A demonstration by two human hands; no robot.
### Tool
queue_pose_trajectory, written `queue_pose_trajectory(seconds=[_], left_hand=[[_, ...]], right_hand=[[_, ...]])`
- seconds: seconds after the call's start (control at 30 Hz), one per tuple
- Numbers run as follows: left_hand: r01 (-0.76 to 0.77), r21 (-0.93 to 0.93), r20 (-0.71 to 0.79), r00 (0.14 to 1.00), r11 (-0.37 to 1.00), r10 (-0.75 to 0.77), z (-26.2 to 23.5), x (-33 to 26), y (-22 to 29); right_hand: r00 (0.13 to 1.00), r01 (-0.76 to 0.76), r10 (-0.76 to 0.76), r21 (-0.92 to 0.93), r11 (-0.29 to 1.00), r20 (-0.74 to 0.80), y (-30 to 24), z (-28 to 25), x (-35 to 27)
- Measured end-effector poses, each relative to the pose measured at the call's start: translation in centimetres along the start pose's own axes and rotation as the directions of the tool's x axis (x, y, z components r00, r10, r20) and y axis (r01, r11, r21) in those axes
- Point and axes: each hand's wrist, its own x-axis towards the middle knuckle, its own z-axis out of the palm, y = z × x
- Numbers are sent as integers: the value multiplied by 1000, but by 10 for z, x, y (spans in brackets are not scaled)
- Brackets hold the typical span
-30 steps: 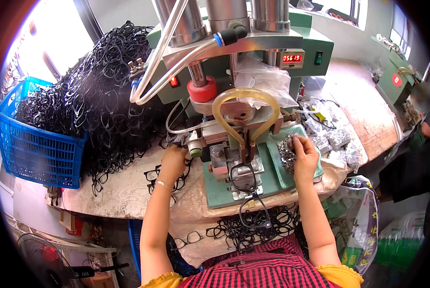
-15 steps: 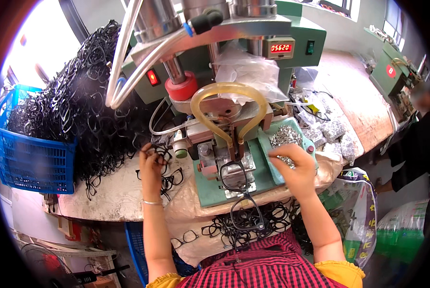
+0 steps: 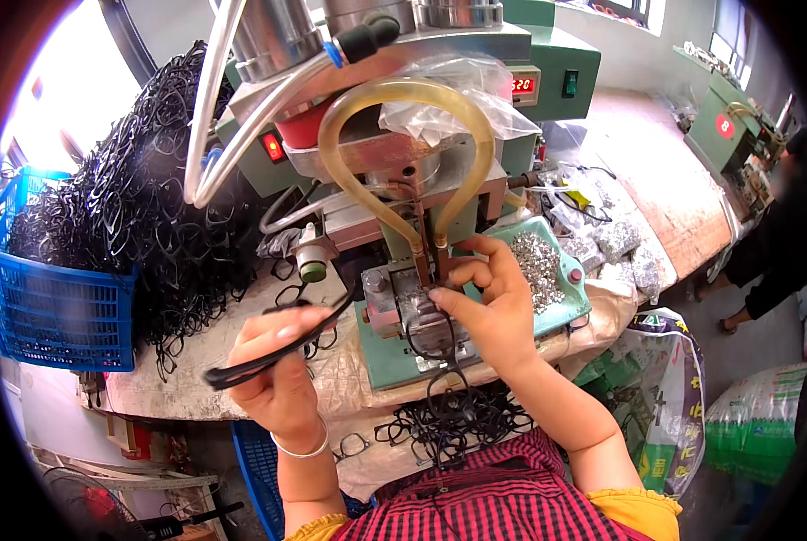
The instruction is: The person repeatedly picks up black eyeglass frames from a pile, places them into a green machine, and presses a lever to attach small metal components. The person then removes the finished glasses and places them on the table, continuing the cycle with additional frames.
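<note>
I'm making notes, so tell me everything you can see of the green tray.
The green tray is shallow, with a raised rim; it could be plastic or painted metal. It lies face up, right of the press, near end bare, with a heap of small silvery pieces in it. A reddish knob shows at its right side. The right hand overlaps its left side; contact is unclear.
</note>
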Motion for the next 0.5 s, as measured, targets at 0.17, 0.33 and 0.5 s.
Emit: queue_pose_trajectory(seconds=[0.17,0.33,0.5], left_hand=[[26,24,-63,998,999,-24,12,11,1],[-320,311,519,846,895,122,31,-5,5],[-298,296,640,767,907,43,39,-11,-6]], right_hand=[[998,-38,40,-33,999,52,-33,6,-16],[984,168,-92,-608,776,155,-7,-54,5],[968,109,-250,-951,290,34,61,-126,4]])
